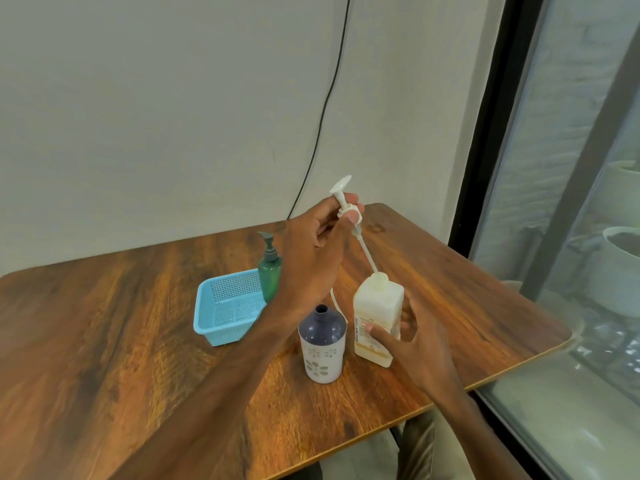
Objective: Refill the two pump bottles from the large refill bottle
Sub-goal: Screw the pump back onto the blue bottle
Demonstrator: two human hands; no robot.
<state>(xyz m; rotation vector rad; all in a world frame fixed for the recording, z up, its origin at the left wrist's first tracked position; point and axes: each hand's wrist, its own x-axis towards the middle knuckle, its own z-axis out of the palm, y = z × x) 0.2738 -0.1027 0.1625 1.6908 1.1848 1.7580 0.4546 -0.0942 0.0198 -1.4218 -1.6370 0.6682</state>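
The left hand [311, 247] is pinching the pump [343, 197] — apparently drawing it from the white bottle [377, 306] that the right hand [419, 344] is gripping — needing a straight lift next.

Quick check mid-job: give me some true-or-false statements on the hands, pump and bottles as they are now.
1. The left hand holds the pump. True.
2. The pump's tube is clear of the white bottle. False: its lower end sits in that bottle's neck.
3. The dark bottle is capped. False: its neck is open.
4. The right hand grips the white bottle. True.
5. The green bottle lies on its side. False: it stands upright.
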